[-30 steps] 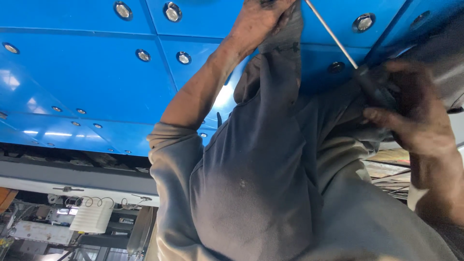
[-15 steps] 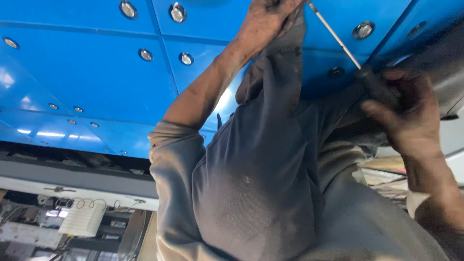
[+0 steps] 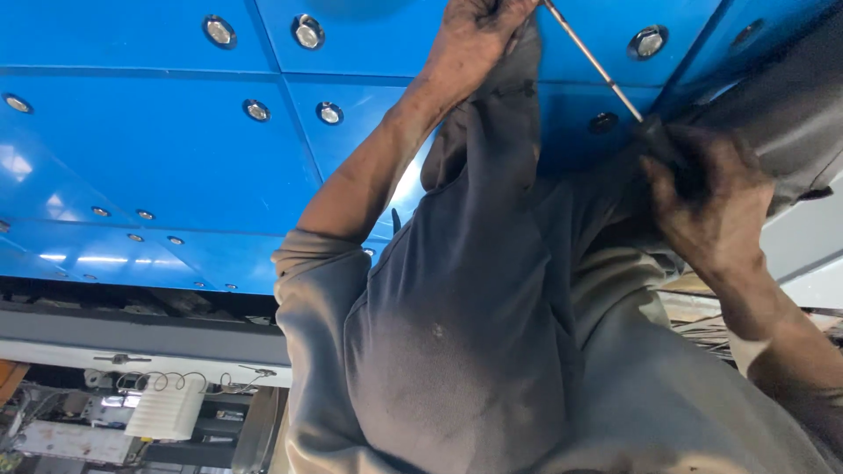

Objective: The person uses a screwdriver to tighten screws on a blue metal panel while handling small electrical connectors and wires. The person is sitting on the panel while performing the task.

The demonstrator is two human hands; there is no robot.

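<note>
The person works overhead on a blue panel (image 3: 176,149) studded with bolts (image 3: 307,32). The left hand (image 3: 479,35) is clenched up against the panel near the tip of a long screwdriver (image 3: 593,61), a grey rag (image 3: 492,175) hanging from it. The right hand (image 3: 702,197) is closed round the screwdriver's dark handle, shaft slanting up to the left. The step in hand looks like driving or loosening a fastener; next calls for steadying the tip and turning the handle

Vehicle repair workshop, by the look: blue bolted underbody panels (image 3: 158,132) overhead, grimy hand (image 3: 711,202) on a long screwdriver (image 3: 597,66), cluttered shelving and coiled wire (image 3: 176,382) far below the grip.
</note>
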